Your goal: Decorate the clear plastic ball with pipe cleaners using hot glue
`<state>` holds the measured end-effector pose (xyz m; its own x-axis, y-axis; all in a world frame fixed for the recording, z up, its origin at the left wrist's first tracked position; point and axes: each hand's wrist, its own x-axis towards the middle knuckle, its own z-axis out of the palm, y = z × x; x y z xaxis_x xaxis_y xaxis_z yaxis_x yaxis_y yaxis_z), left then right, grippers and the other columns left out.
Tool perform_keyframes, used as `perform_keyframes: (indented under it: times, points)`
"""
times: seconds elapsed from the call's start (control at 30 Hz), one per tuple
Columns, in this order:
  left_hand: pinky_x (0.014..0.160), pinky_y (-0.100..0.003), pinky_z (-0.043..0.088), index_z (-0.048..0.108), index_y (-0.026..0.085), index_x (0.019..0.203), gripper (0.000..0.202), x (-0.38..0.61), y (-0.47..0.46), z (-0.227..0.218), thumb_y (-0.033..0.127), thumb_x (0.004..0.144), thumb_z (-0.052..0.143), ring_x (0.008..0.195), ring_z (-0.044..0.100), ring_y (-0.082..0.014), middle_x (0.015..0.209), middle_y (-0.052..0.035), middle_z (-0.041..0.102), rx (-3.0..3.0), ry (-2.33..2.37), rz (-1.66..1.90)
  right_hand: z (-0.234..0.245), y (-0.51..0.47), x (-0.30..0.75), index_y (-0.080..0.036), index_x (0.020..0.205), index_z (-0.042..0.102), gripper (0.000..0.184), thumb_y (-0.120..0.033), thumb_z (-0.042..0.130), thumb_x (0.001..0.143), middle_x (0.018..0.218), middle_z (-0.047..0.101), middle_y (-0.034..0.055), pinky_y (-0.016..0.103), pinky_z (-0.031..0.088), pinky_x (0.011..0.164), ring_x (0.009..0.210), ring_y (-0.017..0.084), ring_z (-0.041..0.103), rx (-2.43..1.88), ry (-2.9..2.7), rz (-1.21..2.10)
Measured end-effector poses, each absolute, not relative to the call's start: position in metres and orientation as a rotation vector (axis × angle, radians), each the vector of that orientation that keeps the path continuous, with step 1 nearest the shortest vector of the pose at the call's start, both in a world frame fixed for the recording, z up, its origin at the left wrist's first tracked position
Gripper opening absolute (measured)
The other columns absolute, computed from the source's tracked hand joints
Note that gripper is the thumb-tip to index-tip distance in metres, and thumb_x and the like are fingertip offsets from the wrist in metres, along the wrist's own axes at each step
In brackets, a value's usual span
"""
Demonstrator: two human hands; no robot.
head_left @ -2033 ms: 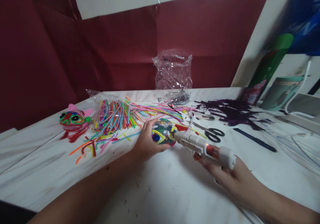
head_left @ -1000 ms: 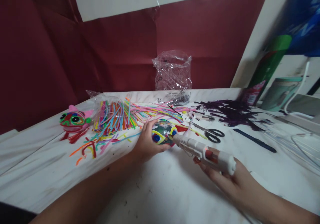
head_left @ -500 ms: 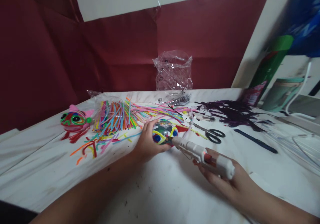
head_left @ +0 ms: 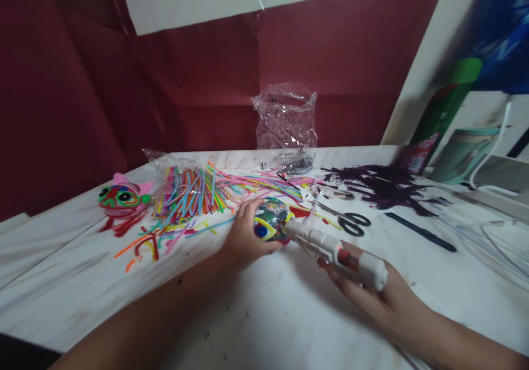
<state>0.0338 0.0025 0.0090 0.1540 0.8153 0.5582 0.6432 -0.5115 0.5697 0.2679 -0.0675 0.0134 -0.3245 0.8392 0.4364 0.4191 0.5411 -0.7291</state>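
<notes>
My left hand (head_left: 240,237) is wrapped round a small round craft figure (head_left: 270,220) covered in coloured strips, with a blue and yellow eye facing me. It rests on the white table (head_left: 268,315). My right hand (head_left: 372,290) grips a white hot glue gun (head_left: 336,251) with a red light on its body. The gun's nozzle touches the right side of the figure.
A finished pink and green figure (head_left: 122,198) sits at the left. Coloured pipe-cleaner strips (head_left: 194,191) spill from a clear bag. Black scissors (head_left: 351,221), a dark purple strip pile (head_left: 382,185), a dark pen (head_left: 421,231) and a clear plastic bag (head_left: 286,118) lie behind.
The glue gun's nozzle has shifted slightly along the figure's right side, and my left hand has turned the figure a little. Everything else stays where it was.
</notes>
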Motion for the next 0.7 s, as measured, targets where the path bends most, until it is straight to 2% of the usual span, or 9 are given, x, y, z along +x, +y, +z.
perform_keyframes:
  times: [0.13,0.3,0.57,0.7]
  points:
    - [0.104,-0.045,0.037,0.042,0.019,0.124,0.083,0.0326,0.0032,0.0081,0.036,0.053,0.082,0.121,0.047,-0.0299,0.124,-0.0123,0.05,2.206,1.449,1.271,0.0129,-0.0688,0.2676,-0.019,0.081,0.062,0.011,-0.029,0.057,0.083,0.069,0.065,0.0018,0.023,0.05,0.052,0.059,0.015,0.06,-1.024,-1.956,0.682]
    - [0.104,-0.045,0.038,0.042,0.017,0.124,0.083,0.033,0.003,0.009,0.036,0.053,0.081,0.12,0.048,-0.0297,0.124,-0.0128,0.05,2.209,1.455,1.258,0.0151,-0.0697,0.2673,-0.019,0.085,0.064,0.013,-0.03,0.058,0.082,0.07,0.065,0.0025,0.023,0.05,0.052,0.06,0.016,0.06,-1.017,-1.955,0.668]
    - [0.103,-0.045,0.039,0.042,0.021,0.124,0.083,0.0316,0.004,0.0082,0.037,0.053,0.081,0.119,0.049,-0.0304,0.123,-0.0111,0.05,2.193,1.477,1.271,0.0188,-0.0703,0.2674,-0.019,0.08,0.061,0.012,-0.028,0.054,0.083,0.067,0.063,0.0017,0.024,0.05,0.052,0.058,0.015,0.058,-1.039,-1.99,0.674]
    - [0.102,-0.046,0.04,0.042,0.022,0.124,0.082,0.0323,0.0031,0.0096,0.033,0.052,0.081,0.118,0.049,-0.0304,0.123,-0.01,0.05,2.186,1.473,1.268,0.0171,-0.0705,0.2666,-0.019,0.084,0.064,0.012,-0.03,0.058,0.082,0.069,0.066,0.0024,0.024,0.051,0.05,0.06,0.016,0.06,-1.035,-1.938,0.681]
